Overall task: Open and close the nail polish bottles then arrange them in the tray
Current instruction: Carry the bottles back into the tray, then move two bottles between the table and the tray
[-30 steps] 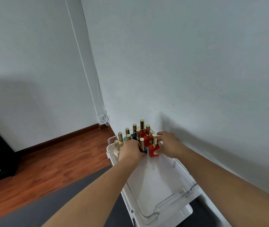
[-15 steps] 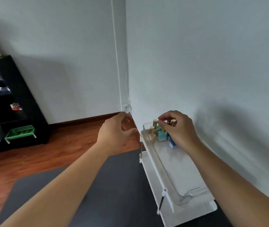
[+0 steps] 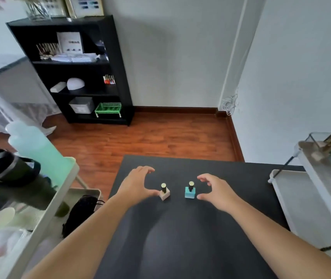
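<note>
Two nail polish bottles stand upright on the dark mat [image 3: 180,228]: a pale pink bottle [image 3: 164,192] on the left and a light blue bottle [image 3: 190,190] on the right, both with gold caps. My left hand [image 3: 135,184] curves open just left of the pink bottle, thumb near its base. My right hand [image 3: 216,191] curves open just right of the blue bottle, not gripping it. The clear tray [image 3: 313,138] with several bottles sits at the far right edge on a white cart.
A white cart [image 3: 301,198] stands right of the mat. Another cart [image 3: 39,208] on the left carries a green bottle [image 3: 37,146] and a black cup [image 3: 5,168]. A black shelf unit [image 3: 76,69] stands against the far wall on wooden floor.
The view has swung left from the tray on the cart to the mat. Both hands left the tray and now flank two bottles standing on the mat.
</note>
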